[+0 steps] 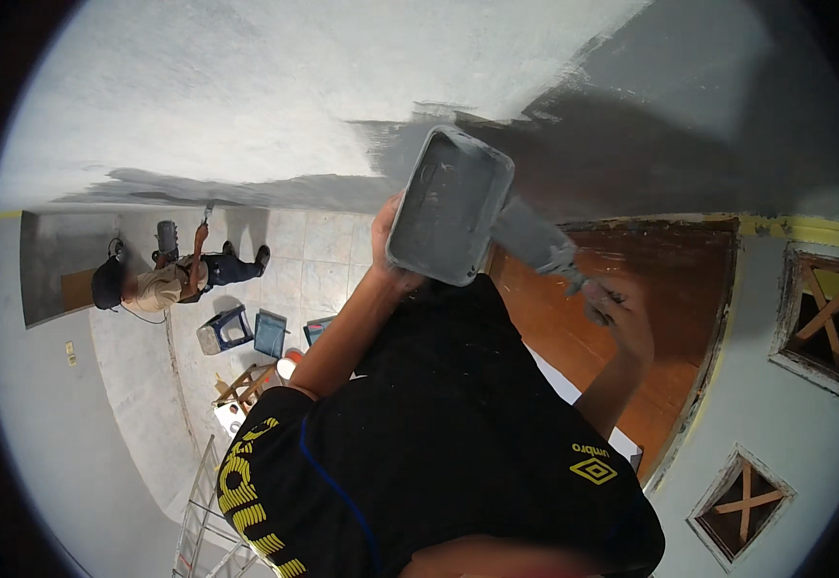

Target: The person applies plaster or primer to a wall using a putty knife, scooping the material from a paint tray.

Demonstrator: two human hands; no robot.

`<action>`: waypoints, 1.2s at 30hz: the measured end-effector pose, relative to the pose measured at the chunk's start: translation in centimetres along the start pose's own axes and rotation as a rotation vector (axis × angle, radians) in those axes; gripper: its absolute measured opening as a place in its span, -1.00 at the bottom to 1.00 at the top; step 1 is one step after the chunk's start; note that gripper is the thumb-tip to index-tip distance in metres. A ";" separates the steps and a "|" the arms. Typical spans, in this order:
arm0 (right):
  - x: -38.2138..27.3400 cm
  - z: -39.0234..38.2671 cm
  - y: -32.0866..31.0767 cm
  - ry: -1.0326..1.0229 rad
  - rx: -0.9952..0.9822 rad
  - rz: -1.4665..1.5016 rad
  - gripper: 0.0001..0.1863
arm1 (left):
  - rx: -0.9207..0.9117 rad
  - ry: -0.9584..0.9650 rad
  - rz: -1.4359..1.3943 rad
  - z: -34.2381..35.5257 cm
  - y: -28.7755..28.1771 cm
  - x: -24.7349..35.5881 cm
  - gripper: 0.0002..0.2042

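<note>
Tray: rectangular, grey inside and smeared along the rim; located at upper centre of the frame, tilted, its open side facing the viewer.
Tray contents: grey coating visible on floor and walls; depth of any loose material cannot be told.
Left hand: closed on the tray at its left and lower-left edge; fingers behind the tray are hidden.
Brush: broad flat head, fully coated in grey, right of the tray; the coat hides whether the head is bristle or blade. Its tip meets the tray's right edge in view; contact cannot be confirmed.
Right hand: wrapped round the brush handle, right of centre; apart from the left hand.
Tray handling: judged light and fairly stiff, heavier with a load; the smeared rim is probably slippery. Recommended hold: palm under the base, thumb over a clean stretch of side wall, kept level against spills.
Brush handling: judged light, with a head that may flex; the grey residue near the handle could make it slick. Recommended hold: the handle, short of the coated head.
Fragility: neither item appears fragile.
Wall: dark grey at upper right, pale at upper left, ragged edge between.
Co-worker: left of the frame, well apart.
</note>
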State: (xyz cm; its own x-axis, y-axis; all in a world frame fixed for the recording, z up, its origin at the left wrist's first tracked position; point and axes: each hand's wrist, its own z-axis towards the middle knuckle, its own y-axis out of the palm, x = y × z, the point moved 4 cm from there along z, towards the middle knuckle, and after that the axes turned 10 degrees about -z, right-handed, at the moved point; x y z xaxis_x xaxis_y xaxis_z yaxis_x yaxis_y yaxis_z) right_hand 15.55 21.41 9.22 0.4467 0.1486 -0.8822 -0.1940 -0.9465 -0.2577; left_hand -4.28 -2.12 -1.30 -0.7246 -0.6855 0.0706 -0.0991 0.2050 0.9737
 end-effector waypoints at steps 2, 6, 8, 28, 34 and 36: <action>-0.3 0.3 1.7 0.115 -0.156 -0.043 -0.71 | -0.002 -0.002 0.005 0.1 -0.2 0.0 -0.62; 0.7 1.1 2.8 0.136 -0.254 -0.044 -0.69 | -0.020 0.016 -0.028 -0.1 0.0 0.1 -0.61; 0.8 1.2 2.6 0.219 -0.161 -0.013 -0.69 | -0.030 0.011 -0.028 -0.1 0.3 0.2 -0.62; 0.5 2.9 4.2 0.027 0.048 0.061 -0.75 | -0.064 0.202 0.073 -1.6 -0.2 3.6 -0.56; -0.6 4.4 8.5 0.073 0.111 0.238 -0.72 | 0.059 0.210 -0.061 -3.7 -2.3 6.4 -0.53; -0.5 4.9 9.8 0.077 0.124 0.255 -0.72 | 0.205 0.234 -0.100 -4.0 -2.8 6.5 -0.53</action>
State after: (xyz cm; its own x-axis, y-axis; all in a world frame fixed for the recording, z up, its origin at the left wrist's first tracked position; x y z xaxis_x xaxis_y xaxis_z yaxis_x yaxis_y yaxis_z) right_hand 9.14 13.48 5.26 0.4341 -0.1159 -0.8934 -0.4118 -0.9076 -0.0824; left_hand -5.94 -9.96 -2.68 -0.5305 -0.8463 0.0481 -0.3145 0.2492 0.9160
